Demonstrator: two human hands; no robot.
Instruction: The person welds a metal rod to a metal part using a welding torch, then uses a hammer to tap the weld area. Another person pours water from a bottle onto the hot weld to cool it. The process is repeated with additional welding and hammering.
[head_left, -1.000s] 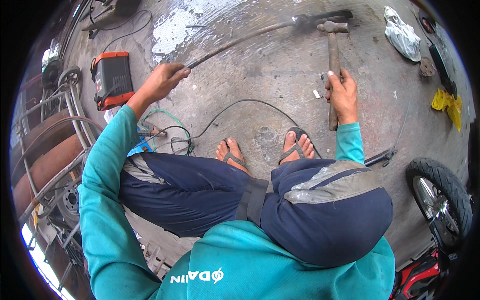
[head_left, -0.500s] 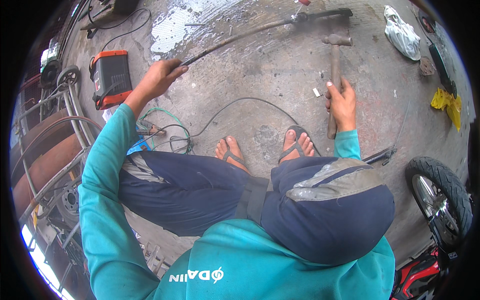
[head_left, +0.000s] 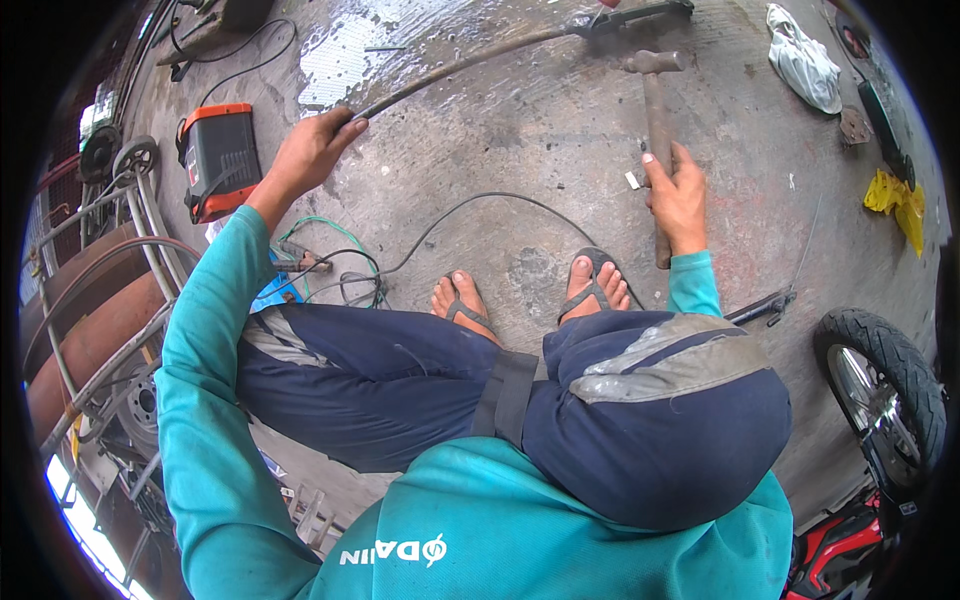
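My left hand (head_left: 312, 150) is closed around the near end of a long dark metal bar (head_left: 465, 65). The bar runs up and to the right, and a bracket-like fitting (head_left: 630, 18) sits at its far end. In my right hand (head_left: 677, 198) is a hammer (head_left: 657, 110) with a wooden handle, my fingers wrapped round its lower half. The hammer's metal head points away from me, a little short of the bar's far end and apart from it. Something reddish touches the top edge above the fitting, too cut off to name.
An orange and black machine box (head_left: 222, 160) stands at left, with cables (head_left: 440, 225) looping over the concrete. A metal-framed cart (head_left: 150, 235) is at far left. A motorcycle wheel (head_left: 880, 390), a yellow bag (head_left: 897, 208) and a white cloth (head_left: 802, 62) are at right.
The hammer has shifted left and slightly away from me, its head turning a little. My left hand and the bar have moved slightly up and to the left.
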